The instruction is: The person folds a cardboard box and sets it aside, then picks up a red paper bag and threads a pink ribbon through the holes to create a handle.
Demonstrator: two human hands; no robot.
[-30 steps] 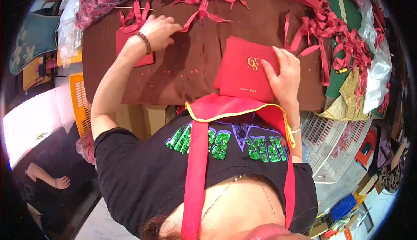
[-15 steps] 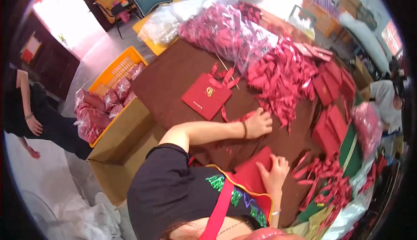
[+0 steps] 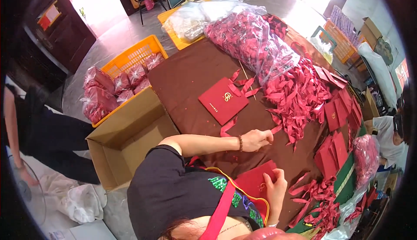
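While a red ribbon (image 3: 275, 130) is being pinched by the closed fingers of the left hand (image 3: 257, 139) at the edge of the ribbon pile (image 3: 299, 98), a red envelope (image 3: 257, 181) is being pressed flat on the brown desk (image 3: 186, 79) by the right hand (image 3: 276, 188), whose grip is lying open. A second envelope (image 3: 223, 100) is lying further off.

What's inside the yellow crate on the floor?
The yellow crate holds clear bags of red ribbon pieces, stacked toward its near end. Its far end shows bare mesh. Whatever lies beneath the bags is covered.
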